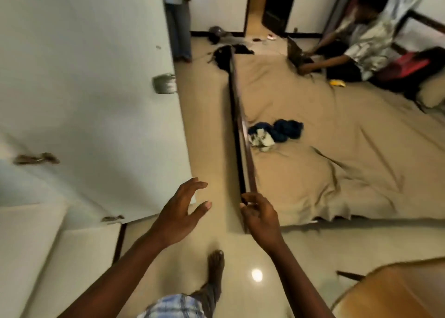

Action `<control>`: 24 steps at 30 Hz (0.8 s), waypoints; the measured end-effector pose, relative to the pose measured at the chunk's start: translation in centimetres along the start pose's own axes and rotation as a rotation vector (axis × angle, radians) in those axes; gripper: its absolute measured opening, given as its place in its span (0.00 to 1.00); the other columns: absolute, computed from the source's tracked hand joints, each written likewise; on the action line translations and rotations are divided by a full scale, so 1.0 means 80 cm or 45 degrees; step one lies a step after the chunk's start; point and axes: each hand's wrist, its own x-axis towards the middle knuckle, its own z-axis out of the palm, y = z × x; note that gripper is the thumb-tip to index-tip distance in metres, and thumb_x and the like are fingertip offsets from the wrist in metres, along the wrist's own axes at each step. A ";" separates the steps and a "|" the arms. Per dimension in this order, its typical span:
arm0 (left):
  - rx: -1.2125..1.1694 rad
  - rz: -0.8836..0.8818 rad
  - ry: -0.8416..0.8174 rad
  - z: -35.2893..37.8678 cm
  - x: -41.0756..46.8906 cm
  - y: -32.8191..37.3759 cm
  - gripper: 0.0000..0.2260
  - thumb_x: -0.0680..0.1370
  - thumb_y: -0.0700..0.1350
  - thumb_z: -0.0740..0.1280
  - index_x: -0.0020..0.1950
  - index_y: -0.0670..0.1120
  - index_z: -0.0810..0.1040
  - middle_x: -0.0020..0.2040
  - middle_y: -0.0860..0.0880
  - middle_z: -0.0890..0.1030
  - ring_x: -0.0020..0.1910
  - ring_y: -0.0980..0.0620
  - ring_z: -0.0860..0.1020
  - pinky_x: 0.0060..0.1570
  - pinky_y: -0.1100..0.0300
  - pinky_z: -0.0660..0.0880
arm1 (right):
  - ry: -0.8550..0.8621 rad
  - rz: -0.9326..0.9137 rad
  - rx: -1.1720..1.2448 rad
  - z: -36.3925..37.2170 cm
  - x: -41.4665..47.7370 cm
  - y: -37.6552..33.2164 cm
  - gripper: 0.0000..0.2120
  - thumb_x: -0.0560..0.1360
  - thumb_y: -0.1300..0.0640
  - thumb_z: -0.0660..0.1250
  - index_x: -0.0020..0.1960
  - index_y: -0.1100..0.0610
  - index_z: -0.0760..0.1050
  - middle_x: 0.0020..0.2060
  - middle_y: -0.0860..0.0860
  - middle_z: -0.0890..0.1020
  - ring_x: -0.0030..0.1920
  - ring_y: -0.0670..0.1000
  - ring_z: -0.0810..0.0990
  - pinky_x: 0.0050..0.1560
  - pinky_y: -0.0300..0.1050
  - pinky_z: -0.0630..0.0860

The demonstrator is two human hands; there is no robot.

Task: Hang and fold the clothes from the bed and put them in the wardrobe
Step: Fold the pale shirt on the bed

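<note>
Head view: both hands are up in front of the body and empty. The left hand (180,211) is spread wide, fingers straight. The right hand (261,217) is loosely curled with nothing in it, right at the corner of the bed rail (243,134); can't tell if it touches. A bare foot (215,264) is on the glossy floor (204,125), in the narrow gap between the bed (361,149) and the white wardrobe (84,77).

A bundle of blue and white clothes (274,133) lies on the sheet just beside the rail, well ahead of both hands. Dark clothes (225,55) sit at the far corner of the bed. The wardrobe doors look closed, with a handle (165,84) sticking out into the gap.

Risks, as I judge them:
- A shin or toe could hit the hard rail corner, because the gap is tight.
- The bundle is crumpled, so a quick grab may lift only one piece and drag the rest off the edge to the floor.
- A sleeve could snag on the handle.
- A seated person (361,40) shares the bed, and tugging the sheet could disturb them.
- The frame is blurry, so the number of items in the bundle is unclear.
</note>
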 end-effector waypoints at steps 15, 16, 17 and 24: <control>0.044 -0.001 -0.508 0.196 0.359 0.032 0.18 0.81 0.54 0.70 0.71 0.55 0.75 0.71 0.52 0.73 0.69 0.54 0.74 0.61 0.63 0.66 | 0.179 0.531 -0.168 -0.144 0.203 0.121 0.12 0.80 0.54 0.70 0.63 0.51 0.79 0.58 0.47 0.80 0.52 0.49 0.82 0.50 0.40 0.76; 0.049 -0.008 -0.529 0.207 0.377 0.034 0.17 0.81 0.52 0.70 0.70 0.55 0.75 0.70 0.52 0.73 0.68 0.54 0.74 0.61 0.64 0.67 | 0.177 0.570 -0.156 -0.149 0.215 0.127 0.12 0.80 0.54 0.70 0.63 0.50 0.79 0.58 0.47 0.80 0.53 0.49 0.82 0.51 0.42 0.76; 0.052 -0.009 -0.541 0.215 0.392 0.035 0.17 0.81 0.51 0.70 0.70 0.54 0.75 0.70 0.52 0.74 0.68 0.54 0.74 0.61 0.64 0.67 | 0.172 0.590 -0.141 -0.154 0.227 0.133 0.12 0.80 0.54 0.70 0.63 0.50 0.79 0.59 0.47 0.80 0.53 0.49 0.82 0.53 0.44 0.77; 0.126 -0.102 -0.520 0.271 0.507 0.037 0.18 0.81 0.50 0.71 0.70 0.51 0.76 0.67 0.50 0.76 0.66 0.53 0.76 0.62 0.64 0.67 | 0.067 0.614 -0.118 -0.205 0.350 0.179 0.12 0.80 0.52 0.70 0.63 0.49 0.79 0.59 0.47 0.81 0.53 0.48 0.82 0.52 0.45 0.80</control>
